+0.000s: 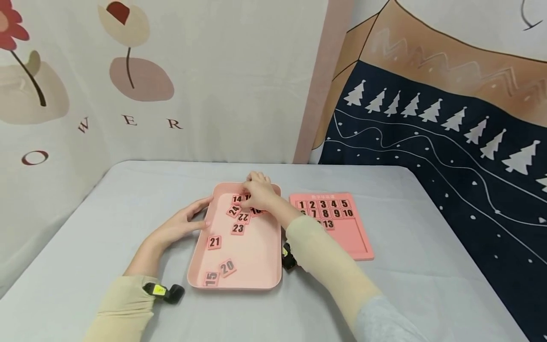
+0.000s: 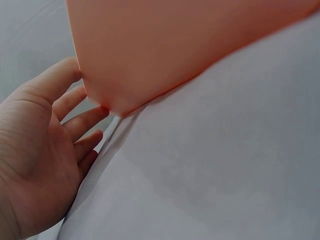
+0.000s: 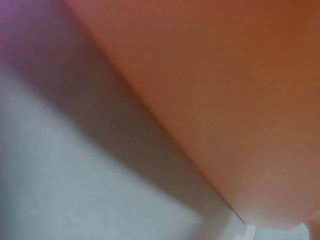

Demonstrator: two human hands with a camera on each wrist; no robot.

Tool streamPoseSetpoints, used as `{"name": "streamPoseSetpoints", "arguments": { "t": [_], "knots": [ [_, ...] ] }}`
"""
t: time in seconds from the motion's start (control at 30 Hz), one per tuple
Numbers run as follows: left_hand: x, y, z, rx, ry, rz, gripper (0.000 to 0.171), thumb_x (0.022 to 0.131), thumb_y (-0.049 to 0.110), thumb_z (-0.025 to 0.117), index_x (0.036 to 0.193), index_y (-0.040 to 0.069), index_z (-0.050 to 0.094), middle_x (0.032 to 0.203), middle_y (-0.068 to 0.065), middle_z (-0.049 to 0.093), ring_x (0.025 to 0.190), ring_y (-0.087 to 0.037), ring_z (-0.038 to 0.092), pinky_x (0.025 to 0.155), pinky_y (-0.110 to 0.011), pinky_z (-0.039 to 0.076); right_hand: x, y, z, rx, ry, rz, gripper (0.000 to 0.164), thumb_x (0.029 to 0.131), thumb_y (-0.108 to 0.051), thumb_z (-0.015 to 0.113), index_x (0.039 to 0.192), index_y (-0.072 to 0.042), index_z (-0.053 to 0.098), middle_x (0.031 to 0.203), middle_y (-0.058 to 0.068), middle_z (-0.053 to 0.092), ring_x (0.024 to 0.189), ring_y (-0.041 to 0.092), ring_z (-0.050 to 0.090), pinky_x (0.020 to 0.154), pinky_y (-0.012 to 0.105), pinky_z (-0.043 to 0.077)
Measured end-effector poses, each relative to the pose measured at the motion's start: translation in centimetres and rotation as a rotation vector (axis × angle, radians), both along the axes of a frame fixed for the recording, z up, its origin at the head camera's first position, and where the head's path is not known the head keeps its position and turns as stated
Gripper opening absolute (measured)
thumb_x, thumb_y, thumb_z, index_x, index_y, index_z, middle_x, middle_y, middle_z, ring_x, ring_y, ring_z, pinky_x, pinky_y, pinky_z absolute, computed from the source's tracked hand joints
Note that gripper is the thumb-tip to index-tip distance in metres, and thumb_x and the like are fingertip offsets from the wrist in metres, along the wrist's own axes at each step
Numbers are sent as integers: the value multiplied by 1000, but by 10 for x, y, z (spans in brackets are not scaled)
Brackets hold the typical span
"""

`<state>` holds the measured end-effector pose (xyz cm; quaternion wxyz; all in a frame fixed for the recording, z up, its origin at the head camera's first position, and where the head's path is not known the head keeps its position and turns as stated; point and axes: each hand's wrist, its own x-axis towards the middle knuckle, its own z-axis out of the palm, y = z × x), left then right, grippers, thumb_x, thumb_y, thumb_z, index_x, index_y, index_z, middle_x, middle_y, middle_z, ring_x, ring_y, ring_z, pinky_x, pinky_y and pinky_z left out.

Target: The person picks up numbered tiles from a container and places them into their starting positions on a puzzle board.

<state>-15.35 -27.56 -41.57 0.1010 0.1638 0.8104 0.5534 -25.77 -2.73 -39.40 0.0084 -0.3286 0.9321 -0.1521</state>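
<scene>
A pink tray (image 1: 256,266) with several loose number tiles stands on the table. My left hand (image 1: 181,227) rests its fairly straight thumb and fingers on the tray's left rim; in the left wrist view, fingertips touch its outer wall (image 2: 150,45). My right hand (image 1: 259,192) reaches over the tray's far right, thumb and index finger around a half-hidden tile; I cannot tell whether they pinch it. Tile 14 (image 1: 237,199), tile 24 (image 1: 233,211), upside-down tile 22 (image 1: 243,217) and tile 23 (image 1: 238,229) lie nearby. Closer to me are tile 21 (image 1: 214,242), tile 20 (image 1: 228,268) and tile 15 (image 1: 211,279).
Right of the tray lies a pink number board (image 1: 352,240). Rows of tiles from 1 to 10 fill its top, with tile 13 (image 1: 328,224) below; my right sleeve (image 1: 329,261) covers part of it. A pale cloth (image 1: 427,294) covers the table, and printed curtains (image 1: 239,95) hang behind.
</scene>
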Motion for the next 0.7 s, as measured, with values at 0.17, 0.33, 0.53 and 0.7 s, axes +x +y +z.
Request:
{"name": "streamPoseSetpoints", "arguments": {
  "t": [0.17,0.33,0.53,0.7],
  "knots": [
    [0,2,-1,12,7,5,73,89,14,67,150,4,28,153,-18,26,141,-36,17,113,-55,10,2,10,4,-55,8,-4,32,81,-44,74,101,-21,68,110,-1,39,104,18,32,90,34,27],
    [1,2,-1,14,18,2,72,89,11,66,150,2,27,153,-20,26,141,-39,16,112,-57,9,6,23,16,-125,29,13,30,80,-40,77,102,-21,69,110,-1,39,105,19,31,89,35,27],
    [2,3,1,14,9,10,72,90,12,66,150,3,27,153,-19,25,141,-37,15,113,-56,9,19,44,32,-222,44,48,25,79,-30,78,101,-21,70,107,-1,37,105,20,31,90,37,26],
    [1,3,0,16,9,5,71,90,12,66,150,3,27,153,-19,26,141,-38,16,112,-56,9,35,67,38,-309,79,68,26,75,-28,80,97,-19,71,103,0,36,104,20,32,92,39,26]
  ]
}}
